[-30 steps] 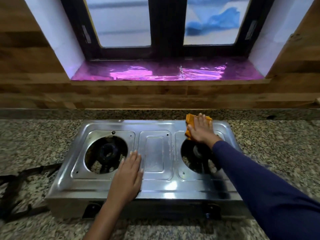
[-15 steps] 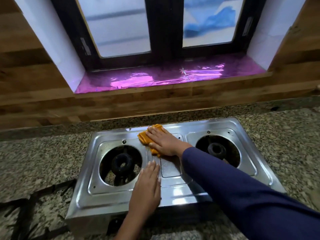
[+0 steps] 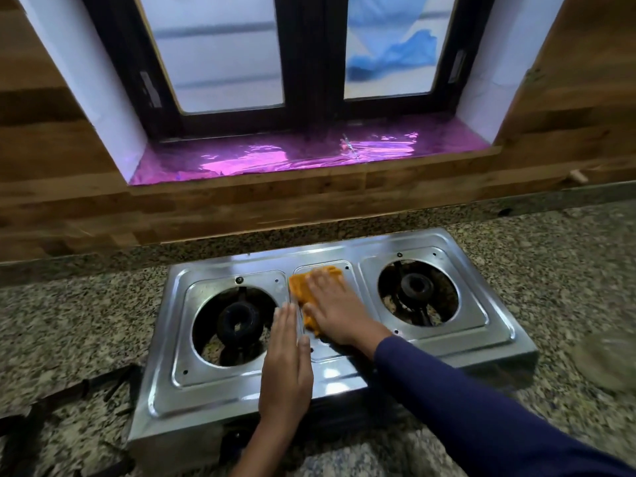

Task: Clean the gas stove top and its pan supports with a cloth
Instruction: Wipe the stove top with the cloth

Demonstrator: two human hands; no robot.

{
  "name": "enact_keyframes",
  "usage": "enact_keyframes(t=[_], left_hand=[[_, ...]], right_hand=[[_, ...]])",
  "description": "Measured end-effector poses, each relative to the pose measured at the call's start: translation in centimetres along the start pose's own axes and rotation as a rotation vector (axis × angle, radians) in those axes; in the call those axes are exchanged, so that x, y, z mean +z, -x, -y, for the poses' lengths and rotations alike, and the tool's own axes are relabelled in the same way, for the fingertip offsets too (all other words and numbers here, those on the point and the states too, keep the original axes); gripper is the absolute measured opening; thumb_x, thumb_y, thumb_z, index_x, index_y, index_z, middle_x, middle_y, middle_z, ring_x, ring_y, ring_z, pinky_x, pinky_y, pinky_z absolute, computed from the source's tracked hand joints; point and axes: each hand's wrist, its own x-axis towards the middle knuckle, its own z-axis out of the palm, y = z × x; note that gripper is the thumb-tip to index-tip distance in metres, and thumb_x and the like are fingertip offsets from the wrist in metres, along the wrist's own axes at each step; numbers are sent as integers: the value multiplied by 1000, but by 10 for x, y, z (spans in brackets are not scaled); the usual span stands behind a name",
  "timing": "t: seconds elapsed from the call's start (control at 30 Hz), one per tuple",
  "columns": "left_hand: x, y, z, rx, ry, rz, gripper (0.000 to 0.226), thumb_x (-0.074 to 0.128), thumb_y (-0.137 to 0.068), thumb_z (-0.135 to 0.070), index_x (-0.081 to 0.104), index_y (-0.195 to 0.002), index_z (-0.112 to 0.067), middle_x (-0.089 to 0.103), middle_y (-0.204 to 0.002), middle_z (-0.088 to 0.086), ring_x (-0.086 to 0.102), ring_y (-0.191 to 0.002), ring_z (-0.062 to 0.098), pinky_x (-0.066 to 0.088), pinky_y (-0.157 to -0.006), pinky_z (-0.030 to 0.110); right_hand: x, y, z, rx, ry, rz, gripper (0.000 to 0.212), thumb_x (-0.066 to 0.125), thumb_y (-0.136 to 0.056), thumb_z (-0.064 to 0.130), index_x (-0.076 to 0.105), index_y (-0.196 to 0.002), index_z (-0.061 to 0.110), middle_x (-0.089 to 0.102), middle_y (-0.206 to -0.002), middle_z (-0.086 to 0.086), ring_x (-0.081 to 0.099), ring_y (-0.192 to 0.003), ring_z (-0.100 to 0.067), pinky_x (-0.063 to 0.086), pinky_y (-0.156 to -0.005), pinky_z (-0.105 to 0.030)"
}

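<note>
A shiny steel two-burner gas stove (image 3: 499, 342) sits on the granite counter, with no pan supports on it. My right hand (image 3: 339, 309) presses an orange cloth (image 3: 301, 287) flat on the raised middle panel between the left burner (image 3: 237, 320) and the right burner (image 3: 416, 287). My left hand (image 3: 287, 363) lies flat, fingers together, on the stove's front middle, just left of the cloth, and holds nothing.
The speckled granite counter (image 3: 75, 325) runs around the stove. Black pan supports (image 3: 51, 407) lie on it at the lower left. A wooden wall and a window sill lined with pink foil (image 3: 303, 154) rise behind. A blurred round object (image 3: 605, 359) sits at the right edge.
My right hand slid the cloth from the stove's back right corner leftward onto the middle panel, then slightly toward me. The left hand stayed flat on the front.
</note>
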Motion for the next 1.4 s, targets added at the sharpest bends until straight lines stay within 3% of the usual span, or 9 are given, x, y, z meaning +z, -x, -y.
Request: enact_keyframes(t=[0.23, 0.37, 0.5, 0.63, 0.8, 0.93, 1.1, 1.2, 1.4], left_hand=[[-7, -4, 8, -125, 229, -57, 62, 24, -99, -49, 28, -151, -16, 19, -158, -13, 11, -147, 0, 10, -115, 11], [-7, -6, 9, -158, 287, -47, 56, 24, -98, -48, 29, -148, -24, 20, -155, -16, 11, -146, -4, 13, -117, 19], [-7, -3, 9, -156, 303, -16, 58, 24, -98, -48, 32, -148, -20, 24, -154, -13, 13, -146, -1, 16, -117, 22], [-8, -5, 9, -152, 374, -36, 80, 15, -90, -73, 36, -147, -21, 27, -153, -12, 16, -144, -3, 14, -113, 12], [-9, -5, 10, -145, 391, -25, 90, 12, -86, -79, 38, -146, -17, 30, -153, -8, 19, -145, 4, 15, -113, 15], [-13, -3, 7, -170, 426, 5, 93, 13, -84, -81, 40, -146, -17, 33, -154, -6, 18, -145, 0, 15, -113, 15], [-17, -2, 1, -176, 429, 30, 95, 13, -83, -83, 41, -146, -18, 34, -154, -7, 19, -144, -2, 16, -111, 10], [-17, -3, 0, -160, 424, 16, 94, 14, -84, -82, 43, -145, -17, 35, -153, -6, 20, -141, -6, 15, -109, 3], [-44, 3, 16, -38, 337, -14, 78, 16, -94, -69, 41, -145, -15, 33, -155, -5, 19, -146, 2, 18, -119, 31]], right_hand=[[-4, 46, 0, -211, -77, 23, 59, 27, -105, 42, 10, -157, 21, 1, -163, 4, -3, -150, -9, -10, -118, -27], [-3, 64, -35, 116, -48, -114, 71, 13, -96, 54, 14, -157, 17, 7, -164, -1, 5, -152, -18, -2, -120, -34], [-1, 42, -32, 392, -26, -135, 63, 23, -103, 44, 9, -156, 12, 4, -165, -10, 1, -152, -23, 0, -121, -42], [1, 58, 7, 119, -26, -39, 83, 1, -86, 57, 12, -156, 14, 7, -165, -8, 1, -152, -20, -8, -120, -36], [3, 118, 29, -131, -92, -29, 64, 18, -97, 48, 24, -155, 20, 18, -163, 0, 13, -150, -13, -4, -119, -26], [1, 154, -28, 165, -114, -208, 64, 19, -97, 51, 32, -152, 21, 25, -159, 4, 21, -149, -16, -3, -118, -20], [-7, 143, -47, 455, -9, -192, 67, 16, -98, 52, 22, -155, 15, 20, -163, -5, 14, -151, -19, 3, -121, -37], [-2, 122, 1, 287, -44, -138, 61, 26, -103, 44, 17, -156, 16, 13, -164, -3, 8, -152, -18, -3, -120, -34], [19, 106, 85, -63, -97, -67, 60, 25, -101, 43, 25, -154, 15, 20, -163, -4, 12, -151, -17, -2, -120, -31]])
